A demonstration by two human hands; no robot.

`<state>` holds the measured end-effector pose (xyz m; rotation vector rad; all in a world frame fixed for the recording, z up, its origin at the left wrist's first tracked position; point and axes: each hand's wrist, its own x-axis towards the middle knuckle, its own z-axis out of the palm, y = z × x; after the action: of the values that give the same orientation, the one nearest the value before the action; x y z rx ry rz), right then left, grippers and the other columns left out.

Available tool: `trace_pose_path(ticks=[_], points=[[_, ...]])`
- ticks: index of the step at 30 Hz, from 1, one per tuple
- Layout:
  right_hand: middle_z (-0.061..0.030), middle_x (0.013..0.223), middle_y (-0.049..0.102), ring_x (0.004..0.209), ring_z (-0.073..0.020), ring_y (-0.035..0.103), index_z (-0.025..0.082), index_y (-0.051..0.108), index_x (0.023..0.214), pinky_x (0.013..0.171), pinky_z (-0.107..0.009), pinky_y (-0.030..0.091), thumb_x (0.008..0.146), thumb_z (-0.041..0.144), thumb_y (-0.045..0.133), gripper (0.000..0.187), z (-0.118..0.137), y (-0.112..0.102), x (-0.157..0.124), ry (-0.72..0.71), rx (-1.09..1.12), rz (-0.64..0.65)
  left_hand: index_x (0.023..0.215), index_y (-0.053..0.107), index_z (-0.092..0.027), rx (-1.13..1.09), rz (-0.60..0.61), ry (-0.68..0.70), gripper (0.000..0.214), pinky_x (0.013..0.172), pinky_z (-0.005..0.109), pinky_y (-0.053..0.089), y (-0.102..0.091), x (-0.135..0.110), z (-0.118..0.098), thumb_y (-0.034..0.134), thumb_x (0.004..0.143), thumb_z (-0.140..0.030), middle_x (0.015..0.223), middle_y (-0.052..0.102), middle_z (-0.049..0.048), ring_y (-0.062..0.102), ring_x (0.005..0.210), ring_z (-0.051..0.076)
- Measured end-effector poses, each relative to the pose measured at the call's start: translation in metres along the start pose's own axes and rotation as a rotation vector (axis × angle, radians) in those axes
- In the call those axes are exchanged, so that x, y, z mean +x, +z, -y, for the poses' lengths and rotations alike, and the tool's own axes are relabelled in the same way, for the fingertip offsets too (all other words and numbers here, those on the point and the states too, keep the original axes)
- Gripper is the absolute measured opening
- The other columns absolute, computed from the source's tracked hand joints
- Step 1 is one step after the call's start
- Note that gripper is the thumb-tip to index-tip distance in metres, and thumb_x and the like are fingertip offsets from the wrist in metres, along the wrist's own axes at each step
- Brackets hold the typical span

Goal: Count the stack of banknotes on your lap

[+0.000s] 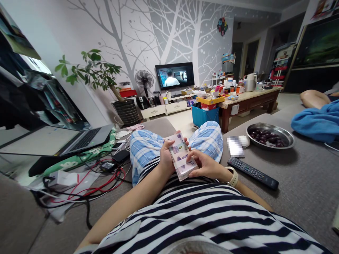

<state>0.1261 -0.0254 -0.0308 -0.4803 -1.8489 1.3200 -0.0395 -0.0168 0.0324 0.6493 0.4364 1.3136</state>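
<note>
Above my lap, a thick bundle of purple banknotes marked with a 5 is held between both hands. A pale paper band wraps round its lower part. My left hand is closed round the left side of the bundle, thumb on top, with fingertips showing past the far edge. My right hand, with a cream watch on the wrist, grips the lower right end, fingers over the band and thumb at the near edge. Underneath are my blue checked trousers.
To the right on the grey sofa lie a remote control, a white mouse and a steel bowl of dark round fruit. Tangled cables and a laptop are on the left. Another person's bare leg shows at far right.
</note>
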Motion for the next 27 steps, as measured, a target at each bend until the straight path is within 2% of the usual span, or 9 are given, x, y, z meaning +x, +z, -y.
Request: trace_pose_path(ticks=[7, 17, 23, 27], points=[[0.0036, 0.081, 0.056, 0.068, -0.0135, 0.050, 0.023, 0.056, 0.101, 0.060, -0.023, 0.038, 0.064, 0.043, 0.090, 0.054, 0.000, 0.001, 0.000, -0.016, -0.038, -0.059, 0.123, 0.064, -0.019, -0.001, -0.026, -0.006, 0.052, 0.072, 0.039, 0.059, 0.001, -0.001, 0.000, 0.056, 0.071, -0.021, 0.085, 0.072, 0.0078, 0.070, 0.073, 0.023], [0.0054, 0.077, 0.046, 0.065, -0.0124, 0.042, 0.023, 0.056, 0.105, 0.059, -0.024, 0.032, 0.077, 0.045, 0.082, 0.044, -0.007, 0.003, 0.002, -0.074, -0.170, -0.101, 0.123, 0.064, -0.019, -0.002, -0.052, 0.007, 0.050, 0.073, 0.044, 0.060, 0.000, 0.000, -0.002, 0.058, 0.074, -0.023, 0.087, 0.071, 0.0082, 0.069, 0.071, 0.024], [0.0058, 0.075, 0.051, 0.064, -0.0140, 0.048, 0.024, 0.054, 0.112, 0.060, -0.026, 0.036, 0.078, 0.040, 0.082, 0.047, 0.007, 0.002, -0.006, -0.068, -0.484, -0.145, 0.128, 0.061, -0.020, 0.031, -0.051, 0.018, 0.054, 0.067, 0.040, 0.059, -0.002, 0.001, -0.001, 0.054, 0.074, -0.022, 0.085, 0.071, 0.0081, 0.069, 0.069, 0.024], [-0.0026, 0.090, 0.060, 0.081, -0.0209, 0.058, 0.022, 0.060, 0.103, 0.072, -0.032, 0.044, 0.077, 0.040, 0.083, 0.039, 0.021, 0.003, -0.011, -0.202, -0.814, -0.224, 0.130, 0.059, -0.020, 0.051, -0.065, -0.006, 0.055, 0.068, 0.040, 0.059, -0.002, 0.002, 0.001, 0.055, 0.075, -0.023, 0.084, 0.072, 0.0076, 0.070, 0.069, 0.023]])
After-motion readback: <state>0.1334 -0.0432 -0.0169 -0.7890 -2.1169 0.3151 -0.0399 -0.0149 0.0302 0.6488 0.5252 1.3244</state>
